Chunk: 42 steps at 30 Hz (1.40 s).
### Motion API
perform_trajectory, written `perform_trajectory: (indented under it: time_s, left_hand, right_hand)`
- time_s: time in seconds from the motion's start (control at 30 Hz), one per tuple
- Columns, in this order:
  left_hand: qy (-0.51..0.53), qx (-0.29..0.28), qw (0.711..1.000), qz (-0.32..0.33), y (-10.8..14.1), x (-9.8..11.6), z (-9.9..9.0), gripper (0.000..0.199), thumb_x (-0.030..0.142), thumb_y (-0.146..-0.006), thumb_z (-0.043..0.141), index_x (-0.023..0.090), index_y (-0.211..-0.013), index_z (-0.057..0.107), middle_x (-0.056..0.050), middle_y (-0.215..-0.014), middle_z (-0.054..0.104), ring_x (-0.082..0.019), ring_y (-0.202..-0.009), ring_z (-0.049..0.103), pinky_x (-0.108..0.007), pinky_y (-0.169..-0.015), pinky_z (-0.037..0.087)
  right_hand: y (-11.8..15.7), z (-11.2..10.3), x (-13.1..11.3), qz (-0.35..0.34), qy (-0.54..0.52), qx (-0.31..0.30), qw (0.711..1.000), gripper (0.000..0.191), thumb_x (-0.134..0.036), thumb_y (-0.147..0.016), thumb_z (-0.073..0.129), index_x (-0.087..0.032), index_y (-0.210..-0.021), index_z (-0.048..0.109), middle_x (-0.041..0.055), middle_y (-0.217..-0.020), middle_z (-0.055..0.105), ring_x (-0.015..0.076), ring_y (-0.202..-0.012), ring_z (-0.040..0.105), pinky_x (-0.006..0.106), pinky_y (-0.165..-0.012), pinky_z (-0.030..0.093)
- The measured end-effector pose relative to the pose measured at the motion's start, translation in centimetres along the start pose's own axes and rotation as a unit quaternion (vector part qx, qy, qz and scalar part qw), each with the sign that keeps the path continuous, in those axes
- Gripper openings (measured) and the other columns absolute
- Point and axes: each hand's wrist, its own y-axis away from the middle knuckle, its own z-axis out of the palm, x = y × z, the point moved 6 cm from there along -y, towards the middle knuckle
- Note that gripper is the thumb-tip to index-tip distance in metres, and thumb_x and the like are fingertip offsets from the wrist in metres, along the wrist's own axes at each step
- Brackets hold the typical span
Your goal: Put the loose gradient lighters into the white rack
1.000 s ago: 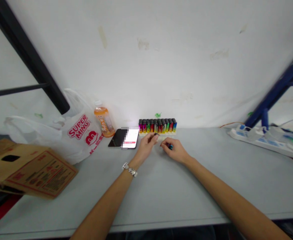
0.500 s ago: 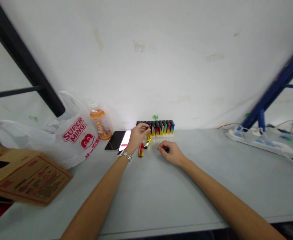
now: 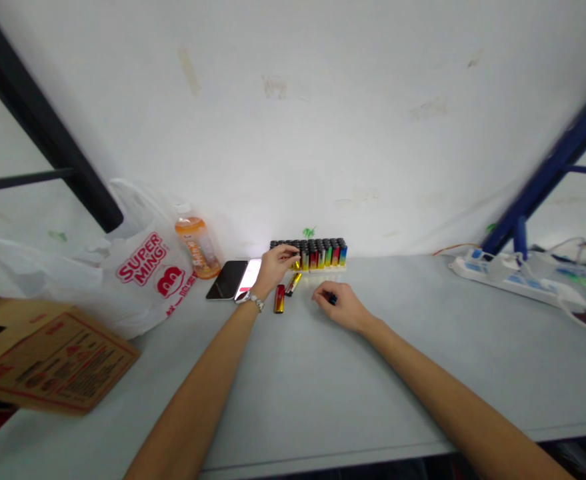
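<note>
Several lighters [image 3: 328, 253] with black tops and shiny coloured bodies stand upright in rows in a pale tray [image 3: 340, 269] against the wall. My left hand [image 3: 271, 268], with a watch on the wrist, pinches the dark top of a yellow lighter [image 3: 297, 263] at the front of the rows. My right hand [image 3: 341, 305] rests on the table, curled around a lighter whose black end [image 3: 333, 299] shows; its body is mostly hidden. Between my hands, a red-and-gold lighter [image 3: 279, 300] and a yellow lighter [image 3: 293, 285] lie loose on the table.
Left of the rows are a dark phone [image 3: 227, 280], a lit phone [image 3: 249, 277] and an orange drink bottle [image 3: 199, 247]. Further left stand a white plastic bag [image 3: 123, 300] and a cardboard box [image 3: 63, 360]. White power strips [image 3: 503, 280] lie at the right, by a blue post [image 3: 547, 173].
The view has shifted slightly. My left hand keeps its pinch at the front of the lighter rows, and my right hand stays curled in about the same place.
</note>
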Motion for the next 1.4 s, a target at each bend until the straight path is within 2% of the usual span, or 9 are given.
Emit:
perform_trajectory:
  time_s: [0.13,0.23,0.43,0.8,0.9,0.97,1.1,1.27,1.4]
  left_hand:
    - [-0.022,-0.023,0.999,0.010,-0.3,0.2,0.1,0.021,0.029,-0.078,0.068,0.016,-0.094,0.072,-0.008,-0.096,0.072,-0.018,-0.089,0.066,-0.035,-0.089,0.053]
    - [-0.076,-0.043,0.994,0.058,-0.4,1.2,0.0,0.021,0.030,-0.084,0.063,0.017,-0.097,0.073,-0.007,-0.096,0.069,-0.018,-0.090,0.065,-0.033,-0.087,0.052]
    - [-0.241,-0.076,0.954,0.163,0.4,2.5,0.4,0.025,0.017,-0.092,0.050,0.019,-0.107,0.070,-0.007,-0.105,0.060,-0.018,-0.096,0.058,-0.034,-0.093,0.048]
    - [-0.382,-0.048,0.906,0.174,2.3,3.4,0.2,0.043,0.002,-0.086,0.043,0.017,-0.119,0.064,-0.011,-0.110,0.057,-0.024,-0.103,0.051,-0.039,-0.091,0.045]
    - [-0.355,-0.026,0.922,0.153,3.9,3.4,-0.5,0.044,0.000,-0.086,0.038,0.014,-0.120,0.061,-0.012,-0.113,0.057,-0.024,-0.106,0.051,-0.039,-0.095,0.045]
    - [-0.327,-0.024,0.937,0.116,5.2,3.0,-1.0,0.036,0.001,-0.087,0.038,0.016,-0.106,0.064,-0.010,-0.104,0.059,-0.023,-0.103,0.052,-0.038,-0.094,0.046]
    - [-0.291,-0.032,0.955,0.044,7.4,1.8,-1.5,0.030,0.001,-0.087,0.037,0.017,-0.094,0.062,-0.008,-0.093,0.058,-0.023,-0.096,0.054,-0.040,-0.090,0.047]
    - [-0.246,-0.023,0.969,0.006,8.3,1.0,-1.8,0.028,0.000,-0.084,0.038,0.016,-0.093,0.059,-0.007,-0.093,0.055,-0.021,-0.095,0.054,-0.039,-0.090,0.048]
    - [-0.222,-0.011,0.975,0.007,8.3,0.6,-1.8,0.027,0.002,-0.086,0.039,0.017,-0.093,0.060,-0.006,-0.093,0.053,-0.019,-0.094,0.055,-0.038,-0.090,0.048]
  right_hand:
    - [-0.1,-0.1,0.0,0.000,0.007,0.004,1.000,0.013,-0.013,-0.081,0.054,-0.016,-0.076,0.066,0.0009,-0.071,0.064,0.0127,-0.065,0.055,0.023,-0.063,0.041]
    - [-0.1,-0.4,-0.2,-0.008,0.019,0.017,1.000,0.013,-0.013,-0.081,0.055,-0.017,-0.074,0.066,0.0012,-0.071,0.064,0.0135,-0.068,0.055,0.024,-0.066,0.041]
    - [-0.1,-0.6,-0.3,-0.016,0.028,0.024,0.999,0.014,-0.013,-0.081,0.055,-0.017,-0.074,0.066,0.0024,-0.073,0.065,0.0145,-0.070,0.056,0.026,-0.069,0.042]
    - [-0.3,-0.6,-0.6,-0.039,0.062,0.030,0.997,0.014,-0.016,-0.085,0.055,-0.017,-0.078,0.066,0.0028,-0.076,0.065,0.0154,-0.072,0.055,0.028,-0.071,0.042]
    - [-1.3,-0.7,-1.4,-0.090,0.103,0.022,0.990,0.014,-0.016,-0.088,0.054,-0.017,-0.088,0.068,0.0043,-0.080,0.064,0.0172,-0.078,0.055,0.030,-0.077,0.042]
    - [-2.4,-0.4,-1.8,-0.118,0.157,-0.002,0.981,0.019,-0.015,-0.087,0.055,-0.017,-0.099,0.069,0.0070,-0.088,0.063,0.0204,-0.088,0.054,0.033,-0.083,0.042]
    - [-5.0,1.9,-2.3,-0.162,0.263,-0.116,0.944,0.034,-0.010,-0.081,0.059,-0.019,-0.112,0.068,0.0111,-0.106,0.061,0.0247,-0.101,0.049,0.037,-0.089,0.039]
    - [-6.9,4.0,-3.2,-0.187,0.321,-0.196,0.907,0.019,-0.012,-0.075,0.066,-0.020,-0.090,0.073,0.0103,-0.098,0.066,0.0271,-0.100,0.052,0.037,-0.085,0.038]
    - [-7.1,3.4,-2.8,-0.161,0.326,-0.189,0.912,0.003,-0.016,-0.073,0.068,-0.017,-0.075,0.070,0.0118,-0.085,0.066,0.0268,-0.088,0.056,0.036,-0.080,0.038]
